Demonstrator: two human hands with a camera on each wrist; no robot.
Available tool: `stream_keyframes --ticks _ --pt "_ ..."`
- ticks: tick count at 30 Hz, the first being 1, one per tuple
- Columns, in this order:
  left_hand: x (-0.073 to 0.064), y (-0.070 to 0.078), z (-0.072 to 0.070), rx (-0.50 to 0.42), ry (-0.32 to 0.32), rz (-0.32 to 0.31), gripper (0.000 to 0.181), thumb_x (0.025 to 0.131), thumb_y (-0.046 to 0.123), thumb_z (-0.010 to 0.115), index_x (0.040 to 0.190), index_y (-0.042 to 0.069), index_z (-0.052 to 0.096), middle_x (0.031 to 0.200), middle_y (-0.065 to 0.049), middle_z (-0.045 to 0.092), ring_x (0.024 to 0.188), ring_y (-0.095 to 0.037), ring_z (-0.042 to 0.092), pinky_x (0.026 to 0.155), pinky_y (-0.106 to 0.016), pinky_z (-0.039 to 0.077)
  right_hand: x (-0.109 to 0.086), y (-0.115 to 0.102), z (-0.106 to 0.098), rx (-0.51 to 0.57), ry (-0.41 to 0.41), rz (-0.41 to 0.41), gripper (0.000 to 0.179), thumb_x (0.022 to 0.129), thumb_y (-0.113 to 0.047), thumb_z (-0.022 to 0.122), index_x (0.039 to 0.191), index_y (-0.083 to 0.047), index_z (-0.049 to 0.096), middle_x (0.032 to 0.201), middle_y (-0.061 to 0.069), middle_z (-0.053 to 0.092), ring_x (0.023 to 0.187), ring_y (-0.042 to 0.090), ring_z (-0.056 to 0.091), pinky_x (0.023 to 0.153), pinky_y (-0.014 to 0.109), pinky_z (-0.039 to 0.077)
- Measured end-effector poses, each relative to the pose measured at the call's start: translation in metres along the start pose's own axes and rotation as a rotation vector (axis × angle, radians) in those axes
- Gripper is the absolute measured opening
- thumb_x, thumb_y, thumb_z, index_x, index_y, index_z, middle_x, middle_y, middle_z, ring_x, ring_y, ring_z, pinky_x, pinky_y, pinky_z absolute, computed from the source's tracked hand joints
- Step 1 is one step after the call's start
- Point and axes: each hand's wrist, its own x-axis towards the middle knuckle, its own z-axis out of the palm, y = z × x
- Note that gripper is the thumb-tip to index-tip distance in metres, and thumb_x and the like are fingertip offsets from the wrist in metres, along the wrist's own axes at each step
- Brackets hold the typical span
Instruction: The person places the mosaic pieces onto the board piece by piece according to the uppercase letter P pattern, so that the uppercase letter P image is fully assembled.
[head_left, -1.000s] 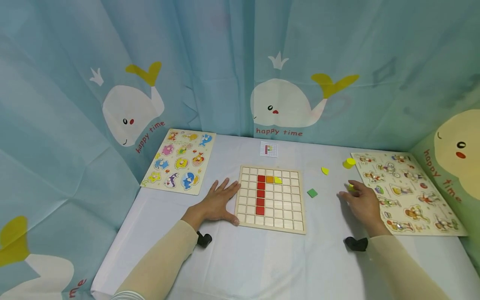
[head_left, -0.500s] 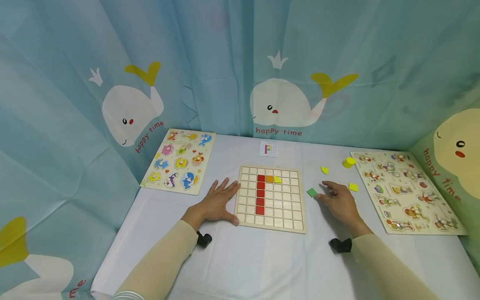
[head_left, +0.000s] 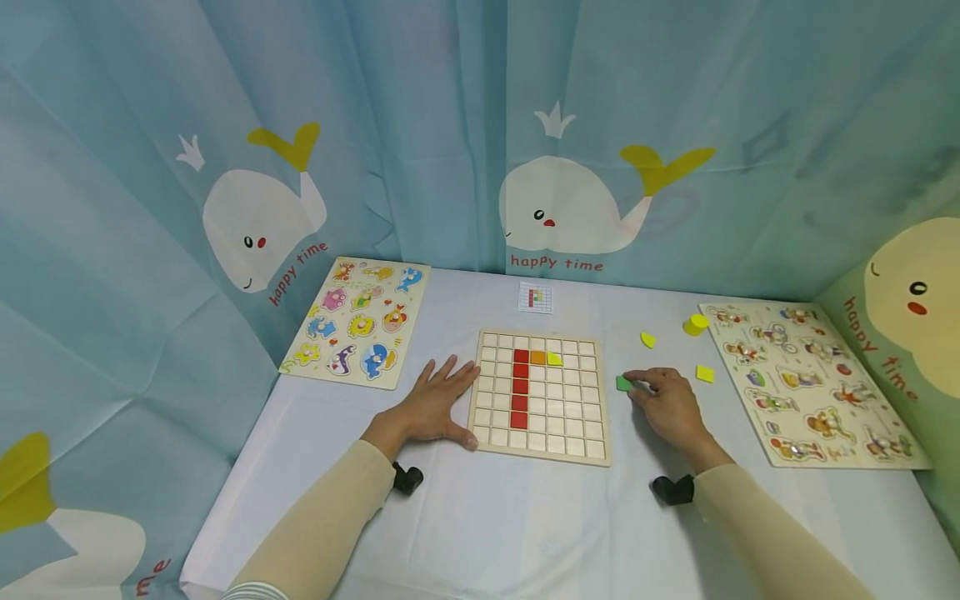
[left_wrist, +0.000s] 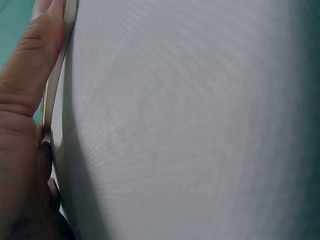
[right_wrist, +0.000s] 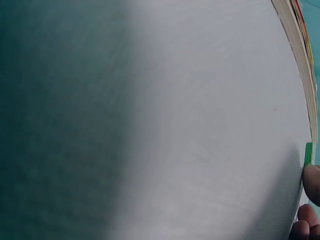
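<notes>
My left hand [head_left: 431,407] rests with spread, straight fingers against the left edge of a wooden grid board [head_left: 558,430]. On that board are a column of red square tiles [head_left: 520,387], an orange tile [head_left: 537,357] and a yellow quarter-round tile [head_left: 554,359] beside it. Right of the board, my right hand [head_left: 670,408] pinches a green square tile [head_left: 623,383] between thumb and index finger, low at the tabletop. In the right wrist view the green tile [right_wrist: 308,153] stands out past the thumb tip, close to the board's edge.
A small pattern card [head_left: 536,297] lies behind the board. Yellow pieces lie to the right: a quarter-round [head_left: 648,340], a square [head_left: 705,374] and a short cylinder [head_left: 696,325]. Picture puzzle boards flank the table, animals [head_left: 362,325] at left and figures [head_left: 810,383] at right.
My right hand has moved left from the yellow square to the green tile, and its thumb and index finger have closed on it. The left hand stays in place.
</notes>
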Motion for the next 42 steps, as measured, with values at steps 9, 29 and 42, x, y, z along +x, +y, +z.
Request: stream_keyframes --ticks 9,29,42 --pt "-0.001 0.003 -0.002 -0.004 -0.006 -0.004 0.134 0.068 0.069 0.088 0.171 0.02 0.018 0.178 0.003 0.013 0.166 -0.023 -0.004 0.134 -0.048 -0.009 0.002 0.001 -0.001 -0.032 -0.009 0.003 0.041 0.101 -0.012 0.066 0.14 0.001 0.064 0.14 0.029 0.053 0.118 0.044 0.053 0.096 0.061 0.05" --pt "-0.002 0.002 -0.004 -0.011 -0.027 -0.007 0.139 0.066 0.07 0.09 0.171 0.021 0.015 0.179 0.003 0.012 0.166 -0.022 -0.005 0.134 -0.046 -0.011 0.004 -0.003 -0.001 0.076 0.066 0.038 0.035 0.104 -0.014 0.064 0.136 0.0 0.061 0.124 0.029 0.068 0.109 0.042 0.067 0.089 0.053 0.056" --pt "0.0 0.002 -0.003 -0.004 -0.021 -0.009 0.137 0.066 0.069 0.09 0.171 0.021 0.017 0.179 0.003 0.012 0.166 -0.024 -0.005 0.134 -0.049 -0.01 0.001 -0.041 0.017 0.189 0.138 -0.059 0.03 0.102 -0.006 0.067 0.132 -0.005 0.069 0.111 0.024 0.076 0.098 0.035 0.073 0.067 0.018 0.052"
